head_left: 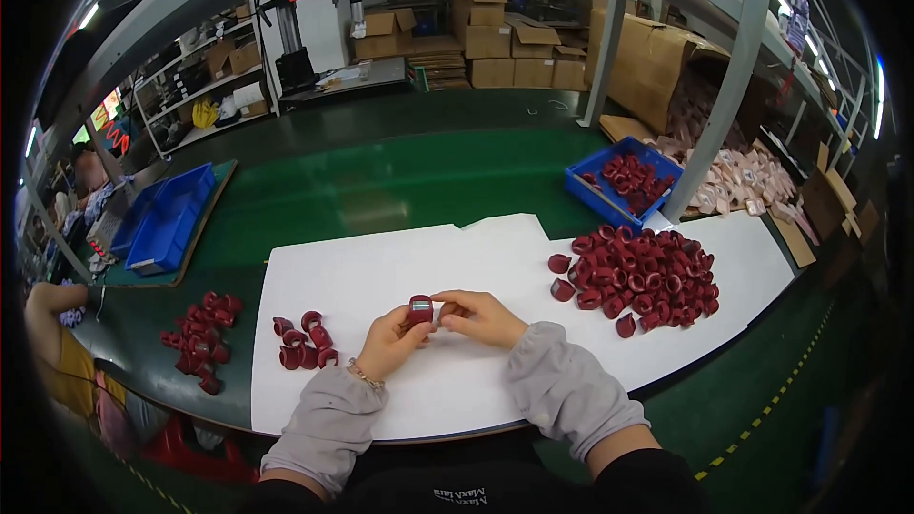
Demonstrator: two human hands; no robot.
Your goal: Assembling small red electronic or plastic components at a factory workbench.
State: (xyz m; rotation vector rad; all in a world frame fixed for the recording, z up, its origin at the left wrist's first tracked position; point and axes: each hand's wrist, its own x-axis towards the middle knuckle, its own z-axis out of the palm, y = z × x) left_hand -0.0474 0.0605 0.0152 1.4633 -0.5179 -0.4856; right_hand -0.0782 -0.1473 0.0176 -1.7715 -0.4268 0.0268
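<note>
Above the middle of the white sheet (457, 400), my left hand (388, 343) grips a dark red ring-shaped piece (421, 308) between thumb and fingers. A small pale window on the piece faces up. My right hand (484, 318) is closed in a pinch at the piece's right edge, fingertips against it and close to the left fingers. Left of my left hand lies a small group of similar red pieces (309, 341) on the sheet. On the sheet's right side is a large heap of them (647, 276).
More red pieces (202, 343) lie on the green table at far left. A blue tray (577, 181) of red parts stands back right, near a metal post (719, 105) and pale pink parts (738, 181). Blue trays (171, 228) stand at left, with another person's arm (52, 300) below.
</note>
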